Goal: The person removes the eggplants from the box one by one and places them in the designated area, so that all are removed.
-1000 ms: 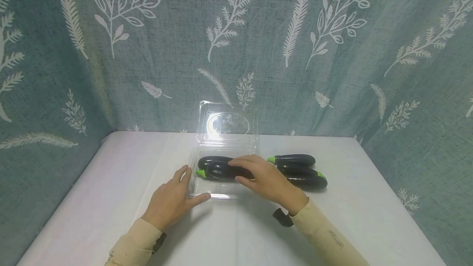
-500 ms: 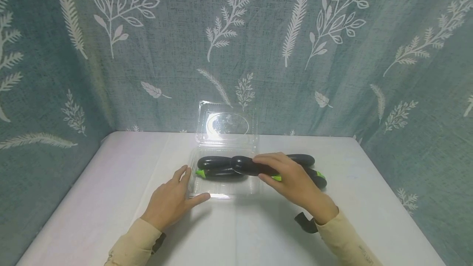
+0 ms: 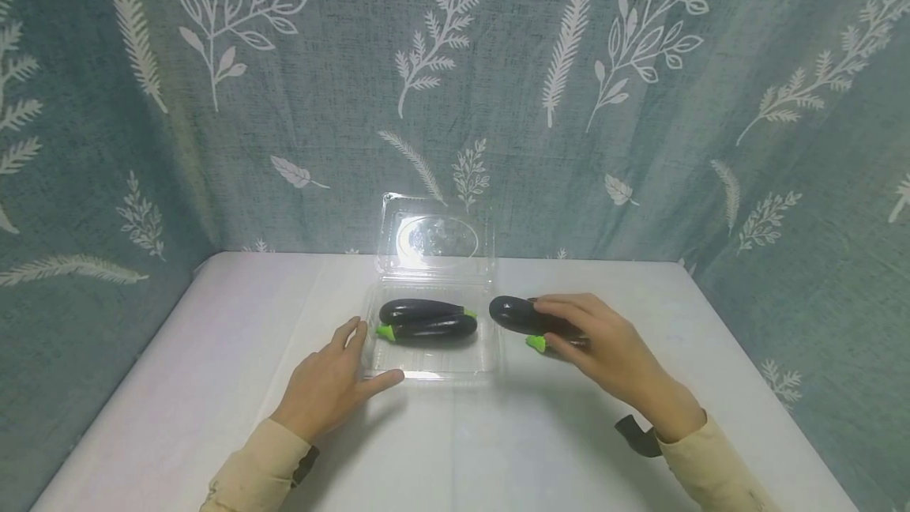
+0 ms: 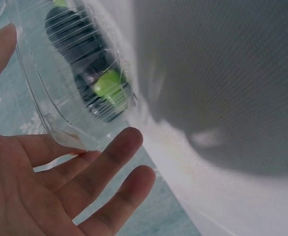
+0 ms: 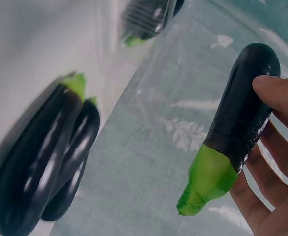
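A grey-green curtain (image 3: 341,46) with a linen-like weave and white leaf sprigs hung beyond the far edge and both sides of my counter (image 3: 235,314), whose white top showed a fine woven grain. Near the middle of that far edge stood a clear, thin plastic box (image 3: 455,358) with ribbed walls, its lid (image 3: 435,239) tipped up at the back, an oval panel catching glare. My hands came out of beige sleeves (image 3: 256,457): the left hand (image 3: 334,374) was released, fingers extended at the box's left side, thumb over its near rim; the right hand (image 3: 607,346) grasped a glossy, nearly black eggplant (image 5: 242,105), long and round-ended, above the counter just right of the box. Two similar eggplants (image 3: 423,310) lay side by side inside the box; other eggplants (image 5: 33,162) lay bunched beneath my right hand. The held one's green cap (image 5: 210,172) was crinkled at its tip.
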`<state>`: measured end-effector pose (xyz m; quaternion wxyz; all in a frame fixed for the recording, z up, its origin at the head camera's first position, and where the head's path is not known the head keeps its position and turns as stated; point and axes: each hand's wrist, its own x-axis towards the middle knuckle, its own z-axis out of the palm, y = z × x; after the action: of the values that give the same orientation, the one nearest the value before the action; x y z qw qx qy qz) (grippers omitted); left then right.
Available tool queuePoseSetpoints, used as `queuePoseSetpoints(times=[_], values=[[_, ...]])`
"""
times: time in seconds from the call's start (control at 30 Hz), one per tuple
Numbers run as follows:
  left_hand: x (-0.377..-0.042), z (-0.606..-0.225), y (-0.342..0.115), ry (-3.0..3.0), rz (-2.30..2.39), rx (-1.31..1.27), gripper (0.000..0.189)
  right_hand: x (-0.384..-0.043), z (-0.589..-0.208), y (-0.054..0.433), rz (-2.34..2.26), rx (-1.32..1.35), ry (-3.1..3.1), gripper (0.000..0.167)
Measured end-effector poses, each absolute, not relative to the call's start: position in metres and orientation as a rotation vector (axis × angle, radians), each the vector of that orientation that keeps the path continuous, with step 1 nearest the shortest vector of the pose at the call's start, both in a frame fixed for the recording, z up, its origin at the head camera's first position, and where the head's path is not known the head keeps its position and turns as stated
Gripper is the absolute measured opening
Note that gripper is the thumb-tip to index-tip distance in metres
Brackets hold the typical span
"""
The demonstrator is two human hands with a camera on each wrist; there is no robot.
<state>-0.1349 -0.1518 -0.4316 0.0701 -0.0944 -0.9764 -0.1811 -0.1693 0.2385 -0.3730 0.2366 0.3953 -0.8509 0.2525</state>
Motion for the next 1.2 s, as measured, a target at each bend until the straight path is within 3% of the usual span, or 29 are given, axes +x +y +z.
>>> queuePoseSetpoints(times=[0.5,1.2], values=[[-0.135,-0.433,-0.153,-2.939,-0.539,-0.284,0.106,-0.161,-0.402,0.285,0.55,0.995,-2.375,0.055],[-0.137,-0.434,-0.153,-2.944,-0.531,-0.292,0.107,-0.162,-0.434,0.298,0.334,1.04,-2.493,0.055]])
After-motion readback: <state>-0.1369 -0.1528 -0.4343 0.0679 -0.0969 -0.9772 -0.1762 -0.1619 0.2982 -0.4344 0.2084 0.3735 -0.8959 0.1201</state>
